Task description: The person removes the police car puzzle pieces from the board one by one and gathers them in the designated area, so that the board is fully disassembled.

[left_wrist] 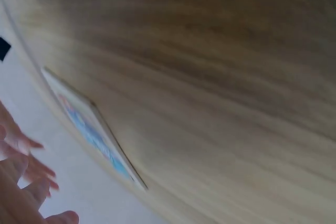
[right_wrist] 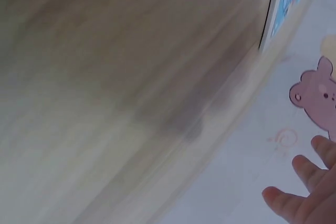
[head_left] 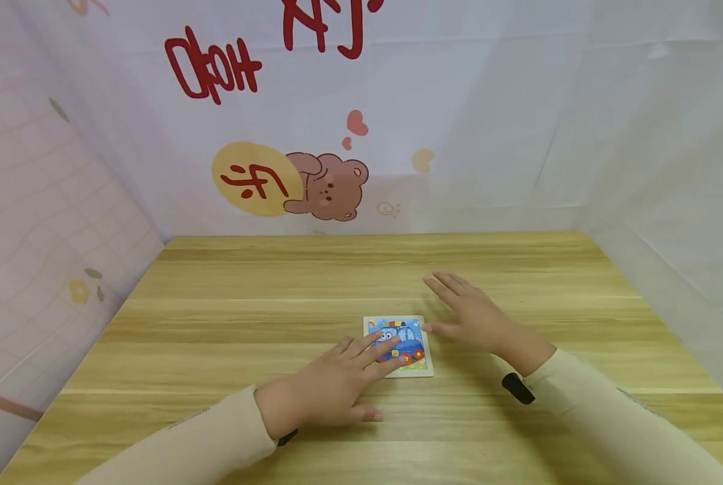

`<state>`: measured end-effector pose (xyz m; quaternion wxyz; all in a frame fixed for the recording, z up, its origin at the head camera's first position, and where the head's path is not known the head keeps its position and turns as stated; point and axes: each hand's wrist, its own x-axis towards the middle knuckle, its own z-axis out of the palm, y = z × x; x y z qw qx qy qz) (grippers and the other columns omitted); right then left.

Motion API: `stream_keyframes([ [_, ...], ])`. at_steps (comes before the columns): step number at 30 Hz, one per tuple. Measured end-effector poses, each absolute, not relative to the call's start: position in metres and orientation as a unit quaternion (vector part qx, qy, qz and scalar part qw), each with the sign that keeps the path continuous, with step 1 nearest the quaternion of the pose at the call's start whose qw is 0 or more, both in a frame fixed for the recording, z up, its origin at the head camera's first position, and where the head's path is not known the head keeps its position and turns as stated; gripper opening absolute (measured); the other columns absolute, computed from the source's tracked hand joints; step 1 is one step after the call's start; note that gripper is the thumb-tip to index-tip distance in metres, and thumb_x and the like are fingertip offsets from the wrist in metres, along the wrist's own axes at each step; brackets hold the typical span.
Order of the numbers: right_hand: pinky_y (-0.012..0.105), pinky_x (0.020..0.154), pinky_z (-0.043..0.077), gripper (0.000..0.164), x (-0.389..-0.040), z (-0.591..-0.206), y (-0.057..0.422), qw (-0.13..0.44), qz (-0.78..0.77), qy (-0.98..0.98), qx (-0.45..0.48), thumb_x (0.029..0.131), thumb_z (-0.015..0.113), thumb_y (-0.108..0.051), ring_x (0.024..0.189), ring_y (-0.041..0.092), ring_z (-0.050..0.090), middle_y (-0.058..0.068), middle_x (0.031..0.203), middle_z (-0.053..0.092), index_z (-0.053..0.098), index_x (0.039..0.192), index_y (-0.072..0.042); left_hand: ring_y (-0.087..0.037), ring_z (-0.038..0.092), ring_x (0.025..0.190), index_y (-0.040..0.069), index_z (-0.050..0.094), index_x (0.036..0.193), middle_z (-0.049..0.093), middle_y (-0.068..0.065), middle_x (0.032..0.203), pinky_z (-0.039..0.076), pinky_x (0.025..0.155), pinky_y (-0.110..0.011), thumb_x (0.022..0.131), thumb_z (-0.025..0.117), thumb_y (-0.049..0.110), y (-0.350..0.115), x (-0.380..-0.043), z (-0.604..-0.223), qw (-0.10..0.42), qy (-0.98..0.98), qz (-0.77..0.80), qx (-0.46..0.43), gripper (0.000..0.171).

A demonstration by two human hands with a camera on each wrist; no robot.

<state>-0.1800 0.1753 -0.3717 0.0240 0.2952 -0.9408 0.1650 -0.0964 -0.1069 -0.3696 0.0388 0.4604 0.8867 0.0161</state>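
A bear-printed white backdrop (head_left: pixel 489 101) hangs behind the wood-grain table (head_left: pixel 216 330). The person's left hand (head_left: pixel 331 387), fingers spread, is over the left side of a framed blue-car picture board (head_left: pixel 411 345); the right hand (head_left: pixel 481 320), also spread, hovers beside its right edge. The left looks nearer. I can't judge the board's long axis; its pale rim (head_left: pixel 412 374) encloses the picture.

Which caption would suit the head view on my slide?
A person's hands, left over and right beside a blue-car picture board on a wood-grain table.
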Motion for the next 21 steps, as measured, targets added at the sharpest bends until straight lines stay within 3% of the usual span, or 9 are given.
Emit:
stream_keyframes([
  [5,0.061,0.106,0.031,0.08,-0.184,-0.376,0.163,0.024,0.196,-0.925,0.323,0.085,0.072,-0.041,0.138,0.042,0.033,0.019,0.151,0.036,0.036,0.149,-0.008,-0.024,0.015,0.148,0.026,0.023,0.155,0.017,-0.001,0.161,0.03,0.111,-0.05,0.092,0.05,0.06,-0.1,-0.094,-0.374,0.059,0.875,-0.015,0.48,0.077],
  [15,0.055,0.109,0.029,0.074,-0.193,-0.373,0.138,-0.075,0.265,-0.912,0.302,0.087,0.071,-0.038,0.139,0.034,0.035,0.01,0.15,0.04,0.038,0.149,-0.012,-0.024,0.021,0.146,0.025,0.028,0.154,0.02,0.0,0.16,0.031,0.111,-0.043,0.092,0.047,0.063,-0.085,-0.093,-0.375,0.084,0.856,-0.045,0.508,0.075],
  [21,0.054,0.108,0.032,0.069,-0.197,-0.378,0.124,-0.102,0.273,-0.906,0.306,0.088,0.071,-0.034,0.136,0.034,0.039,0.011,0.147,0.045,0.043,0.146,-0.01,-0.02,0.021,0.146,0.028,0.026,0.154,0.018,0.003,0.161,0.03,0.112,-0.042,0.091,0.046,0.066,-0.078,-0.093,-0.377,0.118,0.857,-0.047,0.499,0.076],
])
